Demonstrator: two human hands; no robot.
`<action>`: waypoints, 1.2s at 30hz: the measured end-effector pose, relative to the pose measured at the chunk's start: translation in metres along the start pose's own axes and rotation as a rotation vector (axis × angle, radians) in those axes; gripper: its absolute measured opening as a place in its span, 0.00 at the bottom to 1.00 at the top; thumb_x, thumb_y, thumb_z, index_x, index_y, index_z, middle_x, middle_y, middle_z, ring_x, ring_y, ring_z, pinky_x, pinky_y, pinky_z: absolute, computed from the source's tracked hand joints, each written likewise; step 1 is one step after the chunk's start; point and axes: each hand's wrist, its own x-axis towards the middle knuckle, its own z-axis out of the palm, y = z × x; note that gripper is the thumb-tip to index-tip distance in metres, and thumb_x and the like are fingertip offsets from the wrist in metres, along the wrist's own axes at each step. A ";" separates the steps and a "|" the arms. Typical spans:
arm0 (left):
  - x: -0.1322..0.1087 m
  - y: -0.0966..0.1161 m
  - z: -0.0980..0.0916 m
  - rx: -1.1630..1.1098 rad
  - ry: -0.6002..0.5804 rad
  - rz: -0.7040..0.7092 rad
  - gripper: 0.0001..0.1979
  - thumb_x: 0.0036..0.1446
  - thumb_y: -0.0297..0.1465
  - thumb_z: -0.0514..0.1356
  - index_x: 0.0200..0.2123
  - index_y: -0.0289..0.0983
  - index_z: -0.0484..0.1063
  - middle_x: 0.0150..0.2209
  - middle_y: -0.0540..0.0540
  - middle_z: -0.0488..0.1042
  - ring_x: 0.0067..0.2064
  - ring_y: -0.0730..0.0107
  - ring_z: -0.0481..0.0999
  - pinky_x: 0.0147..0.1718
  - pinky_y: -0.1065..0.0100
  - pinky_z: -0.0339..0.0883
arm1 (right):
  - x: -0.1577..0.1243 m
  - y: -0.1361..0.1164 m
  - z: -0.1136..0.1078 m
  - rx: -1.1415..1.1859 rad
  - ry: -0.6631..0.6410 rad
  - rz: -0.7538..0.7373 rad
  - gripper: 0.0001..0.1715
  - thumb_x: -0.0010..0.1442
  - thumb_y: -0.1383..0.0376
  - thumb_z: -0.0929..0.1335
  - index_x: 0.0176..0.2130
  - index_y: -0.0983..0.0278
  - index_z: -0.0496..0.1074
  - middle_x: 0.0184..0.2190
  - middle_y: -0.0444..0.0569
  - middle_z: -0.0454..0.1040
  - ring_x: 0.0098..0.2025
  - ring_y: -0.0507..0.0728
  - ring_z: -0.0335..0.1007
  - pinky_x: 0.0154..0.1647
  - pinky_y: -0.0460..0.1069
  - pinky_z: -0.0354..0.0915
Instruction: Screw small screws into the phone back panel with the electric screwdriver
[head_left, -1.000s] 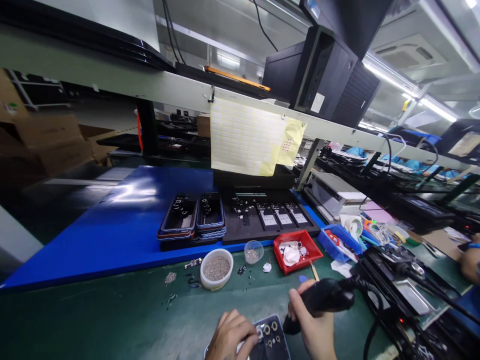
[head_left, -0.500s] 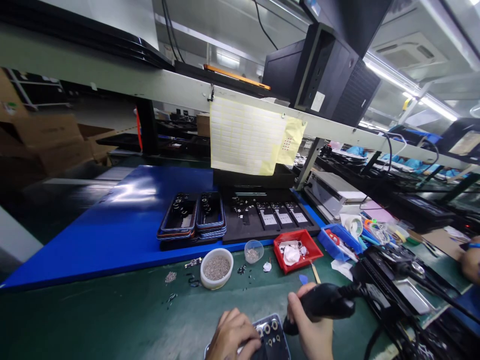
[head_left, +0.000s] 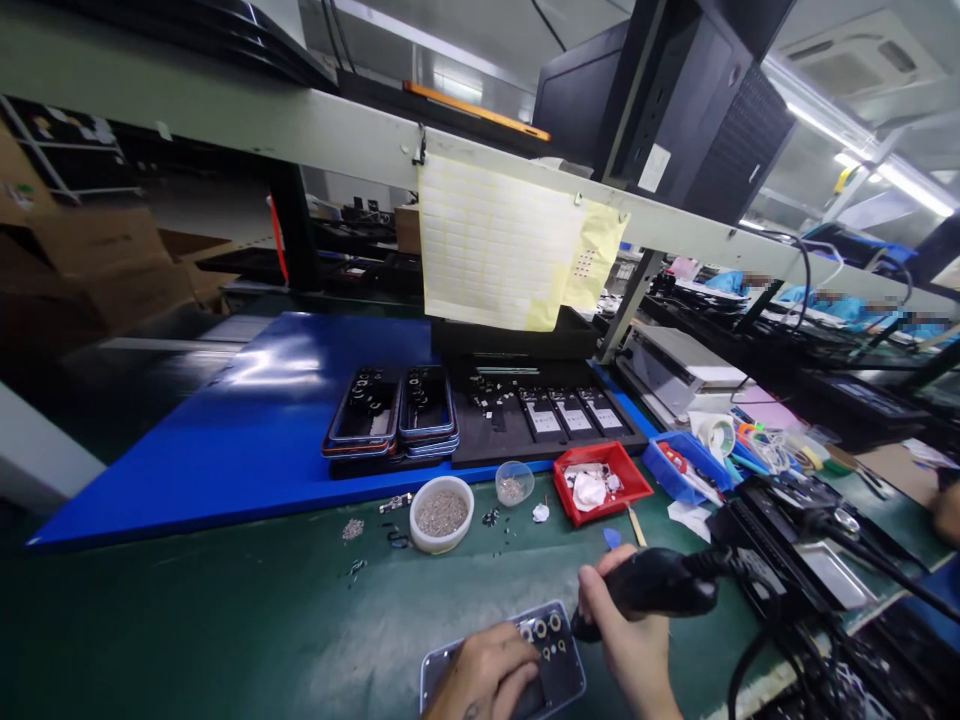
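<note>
My left hand rests with curled fingers on a phone frame that lies flat on the green mat at the bottom of the view, pressing it down. My right hand is wrapped round a black electric screwdriver, whose tip points down at the frame's camera end. A thick black cable runs from the screwdriver off to the right.
A white bowl of screws and a small clear cup stand ahead. Stacked phone frames and a black parts tray lie on the blue board. A red bin, a blue bin and another person's hand lie to the right.
The view has tilted down, so more of the phone frame shows. My left hand has slid lower on the frame. The screwdriver stays at the frame's top end.
</note>
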 end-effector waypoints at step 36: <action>0.001 0.016 -0.004 -0.091 0.135 -0.138 0.04 0.56 0.28 0.63 0.30 0.37 0.79 0.28 0.47 0.79 0.31 0.69 0.76 0.32 0.74 0.67 | -0.017 -0.043 0.008 0.463 -0.234 0.015 0.08 0.62 0.64 0.68 0.33 0.59 0.63 0.17 0.35 0.64 0.20 0.48 0.62 0.24 0.45 0.60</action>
